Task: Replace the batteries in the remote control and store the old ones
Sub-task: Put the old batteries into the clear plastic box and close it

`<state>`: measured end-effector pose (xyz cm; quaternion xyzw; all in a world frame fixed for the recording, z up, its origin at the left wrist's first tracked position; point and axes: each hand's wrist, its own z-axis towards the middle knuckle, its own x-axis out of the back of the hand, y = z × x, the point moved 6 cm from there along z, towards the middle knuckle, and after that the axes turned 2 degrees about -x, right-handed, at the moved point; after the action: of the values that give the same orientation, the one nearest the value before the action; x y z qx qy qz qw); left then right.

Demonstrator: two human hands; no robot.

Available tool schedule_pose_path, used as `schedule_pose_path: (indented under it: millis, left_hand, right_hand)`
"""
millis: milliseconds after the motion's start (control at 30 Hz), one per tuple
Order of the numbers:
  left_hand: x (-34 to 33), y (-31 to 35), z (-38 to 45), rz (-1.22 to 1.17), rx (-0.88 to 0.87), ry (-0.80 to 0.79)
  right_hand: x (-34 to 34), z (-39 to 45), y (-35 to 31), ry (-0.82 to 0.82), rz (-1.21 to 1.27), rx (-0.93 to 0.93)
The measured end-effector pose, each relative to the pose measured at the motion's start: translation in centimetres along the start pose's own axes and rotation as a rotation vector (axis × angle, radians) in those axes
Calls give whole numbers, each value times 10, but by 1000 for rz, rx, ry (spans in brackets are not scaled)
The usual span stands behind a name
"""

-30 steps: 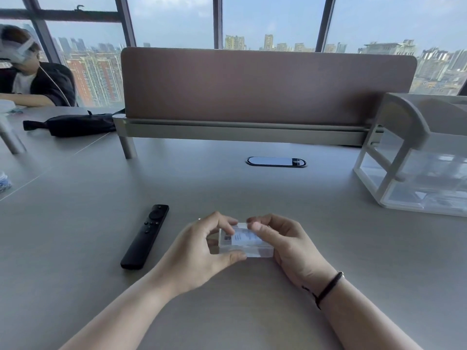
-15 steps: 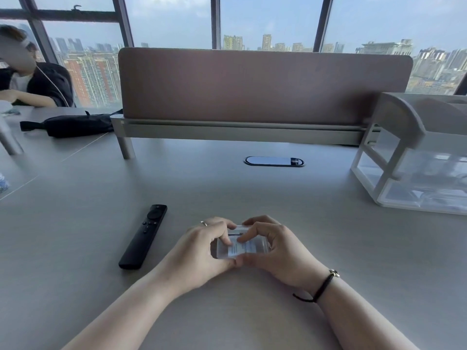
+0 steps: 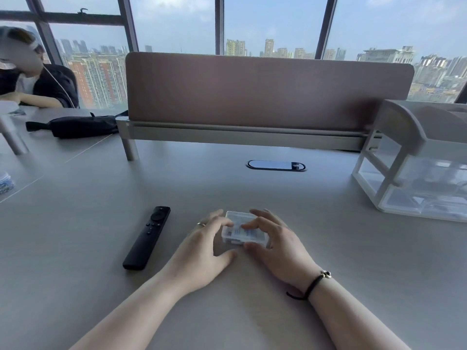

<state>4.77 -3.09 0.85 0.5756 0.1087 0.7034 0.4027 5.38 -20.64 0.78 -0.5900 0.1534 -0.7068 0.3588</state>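
A small clear plastic battery case (image 3: 241, 227) with a blue-and-white label lies flat on the grey desk (image 3: 353, 261). My left hand (image 3: 202, 251) touches its left side with spread fingers, thumb on the desk. My right hand (image 3: 275, 238) grips the case, fingers over its top and thumb at its near edge. The black remote control (image 3: 147, 237) lies face up on the desk to the left of my left hand, untouched. The case's contents are too blurred to make out.
A white and clear drawer organiser (image 3: 414, 168) stands at the right. A brown desk divider (image 3: 265, 89) runs across the back, with an oval cable port (image 3: 276, 165) before it. A black pouch (image 3: 80, 126) and a seated person (image 3: 32, 79) are at far left.
The case has gone from being held up and tilted between both hands to lying flat on the desk. My left hand's fingers have spread and loosened from it.
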Motion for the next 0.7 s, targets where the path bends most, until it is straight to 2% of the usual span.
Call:
schedule_pose_path:
  millis: [167, 367, 700]
  left_hand:
    - [-1, 1, -1, 99, 67, -23]
    - [-1, -1, -1, 151, 87, -33]
    - [2, -6, -1, 109, 105, 25]
  right_hand:
    - [1, 25, 11, 43, -151, -46]
    - [5, 45, 19, 112, -192, -115]
    - [4, 47, 21, 111, -252, -98]
